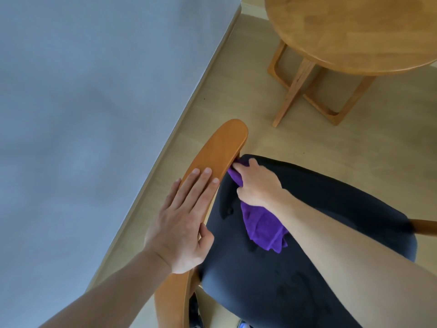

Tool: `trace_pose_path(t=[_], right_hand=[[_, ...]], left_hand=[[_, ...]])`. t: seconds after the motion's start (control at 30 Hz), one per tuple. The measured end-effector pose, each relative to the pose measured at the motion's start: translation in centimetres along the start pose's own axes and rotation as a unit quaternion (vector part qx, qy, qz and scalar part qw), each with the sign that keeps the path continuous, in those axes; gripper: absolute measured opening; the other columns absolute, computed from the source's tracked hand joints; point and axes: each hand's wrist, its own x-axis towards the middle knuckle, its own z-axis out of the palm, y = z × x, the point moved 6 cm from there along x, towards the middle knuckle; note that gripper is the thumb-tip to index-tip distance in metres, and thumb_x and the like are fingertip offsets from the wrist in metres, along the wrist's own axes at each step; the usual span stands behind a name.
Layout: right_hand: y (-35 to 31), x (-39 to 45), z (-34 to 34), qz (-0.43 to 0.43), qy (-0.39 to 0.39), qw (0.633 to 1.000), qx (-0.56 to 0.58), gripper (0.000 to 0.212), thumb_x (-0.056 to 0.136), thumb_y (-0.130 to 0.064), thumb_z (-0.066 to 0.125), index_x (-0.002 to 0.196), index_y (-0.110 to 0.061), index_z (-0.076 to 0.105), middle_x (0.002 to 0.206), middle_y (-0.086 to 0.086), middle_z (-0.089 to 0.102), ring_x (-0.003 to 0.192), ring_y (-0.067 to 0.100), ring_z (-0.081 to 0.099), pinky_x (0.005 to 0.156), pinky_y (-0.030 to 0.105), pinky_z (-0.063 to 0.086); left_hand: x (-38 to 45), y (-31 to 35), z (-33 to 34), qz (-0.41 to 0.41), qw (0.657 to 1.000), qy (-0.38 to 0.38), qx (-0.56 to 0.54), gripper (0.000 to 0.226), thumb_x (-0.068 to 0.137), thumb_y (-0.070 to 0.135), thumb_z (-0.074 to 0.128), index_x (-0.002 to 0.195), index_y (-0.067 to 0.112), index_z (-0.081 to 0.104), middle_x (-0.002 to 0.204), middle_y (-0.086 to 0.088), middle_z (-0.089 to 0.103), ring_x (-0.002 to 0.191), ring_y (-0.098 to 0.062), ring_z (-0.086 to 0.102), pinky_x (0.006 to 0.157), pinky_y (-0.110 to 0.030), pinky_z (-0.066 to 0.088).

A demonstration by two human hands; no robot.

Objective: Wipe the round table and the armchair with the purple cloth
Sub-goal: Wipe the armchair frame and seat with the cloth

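The right hand (256,183) grips the crumpled purple cloth (262,223) at the dark cushioned armchair's (307,268) inner left edge; the left hand (182,223), spread flat, steadies the curved wooden armrest (217,147). Best wipe along the gap firmly.

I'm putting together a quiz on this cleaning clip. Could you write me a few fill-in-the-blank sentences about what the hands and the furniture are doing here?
1. The left hand rests flat on the wooden ____ of the armchair.
2. The right hand grips the ____ cloth.
3. The cloth trails over the dark ____ cushion.
4. The round table stands on the ____.

Missing words: armrest; purple; seat; floor
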Motion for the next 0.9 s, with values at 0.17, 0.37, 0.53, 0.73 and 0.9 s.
trace_pose_path(t=[0.17,0.37,0.53,0.73,0.9], right_hand=[[-1.2,0.2,3.0,0.028,0.024,0.999,0.02,0.052,0.1,-0.035,0.05,0.15,-0.027,0.035,0.128,0.013,0.048,0.104,0.033,0.059,0.073,0.038,0.045],[-5.7,-11.6,11.0,-0.077,-0.058,0.995,-0.022,0.048,0.102,-0.038,0.044,0.146,-0.022,0.035,0.124,0.012,0.048,0.1,0.033,0.059,0.07,0.039,0.048],[-3.0,-11.4,8.4,-0.074,-0.05,0.996,0.025,0.046,0.098,-0.039,0.048,0.143,-0.031,0.039,0.122,0.006,0.049,0.102,0.032,0.063,0.073,0.038,0.046],[-1.9,-7.6,8.5,0.07,0.029,0.996,0.048,0.058,0.101,-0.037,0.047,0.154,-0.028,0.026,0.127,0.011,0.046,0.098,0.031,0.06,0.072,0.037,0.046],[-5.6,-15.3,13.4,-0.157,-0.161,0.974,-0.018,0.052,0.1,-0.037,0.045,0.15,-0.029,0.034,0.126,0.01,0.049,0.102,0.033,0.061,0.074,0.04,0.048]], left_hand=[[-0.1,-0.1,0.2,-0.001,1.0,-0.003,0.007,0.084,0.085,0.035,0.046,0.162,0.024,0.013,0.17,0.002,0.007,0.157,-0.018,-0.002,0.127,-0.047,0.013],[-0.1,-0.2,0.1,0.002,1.0,-0.004,-0.001,0.08,0.087,0.044,0.032,0.162,0.023,0.012,0.17,0.001,0.007,0.157,-0.019,-0.002,0.126,-0.049,0.016],[-0.1,-0.2,0.2,0.004,1.0,0.006,-0.013,0.081,0.086,0.039,0.035,0.161,0.024,0.009,0.17,0.001,0.005,0.157,-0.018,-0.003,0.126,-0.049,0.016],[-0.2,-0.3,0.4,0.0,1.0,0.013,-0.012,0.081,0.087,0.037,0.04,0.162,0.024,0.011,0.17,0.002,0.005,0.157,-0.019,-0.002,0.126,-0.048,0.014],[-0.1,-0.3,0.3,-0.002,1.0,0.014,-0.013,0.081,0.086,0.039,0.038,0.162,0.025,0.011,0.17,0.002,0.006,0.157,-0.019,-0.002,0.127,-0.048,0.012]])
